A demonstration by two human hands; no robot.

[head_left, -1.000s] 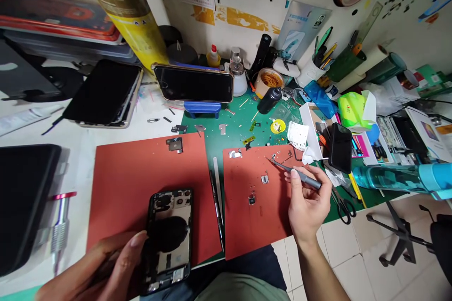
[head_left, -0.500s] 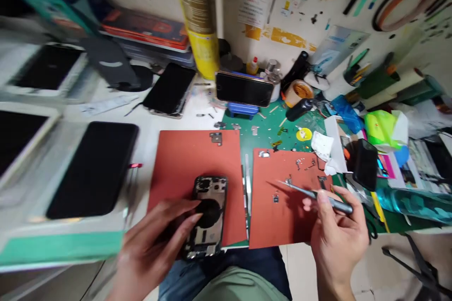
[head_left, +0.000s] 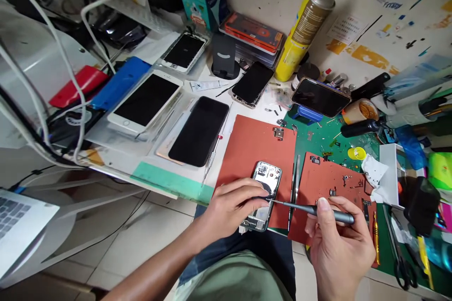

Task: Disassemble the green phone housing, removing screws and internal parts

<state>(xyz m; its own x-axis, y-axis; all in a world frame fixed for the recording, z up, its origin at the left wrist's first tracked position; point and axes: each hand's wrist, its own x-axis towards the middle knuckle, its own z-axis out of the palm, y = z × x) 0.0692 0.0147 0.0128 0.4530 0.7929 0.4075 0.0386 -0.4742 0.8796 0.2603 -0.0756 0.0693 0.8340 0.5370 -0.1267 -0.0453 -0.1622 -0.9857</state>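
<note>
An opened phone housing [head_left: 274, 175] lies on the left red mat [head_left: 247, 146]. Over its middle, my left hand [head_left: 233, 202] is closed in a pinch, thumb and fingers near the screwdriver's tip; what they pinch is too small to make out. My right hand [head_left: 339, 240] grips a grey screwdriver [head_left: 303, 208], held nearly level, its thin shaft pointing left over the housing. Small phone parts [head_left: 332, 192] lie on the right red mat [head_left: 318, 174]. Tweezers [head_left: 295, 178] rest between the two mats.
Left of the mats are a black phone screen [head_left: 201, 131] and a white phone [head_left: 144, 101]. Behind stand a yellow spray can [head_left: 303, 28] and a propped phone [head_left: 320, 98]. Scissors [head_left: 402, 263] and a white box [head_left: 390, 174] are at the right.
The view has swung left. The screwdriver has moved from above the right mat to the housing, and my left finger and thumb have come together near its tip.
</note>
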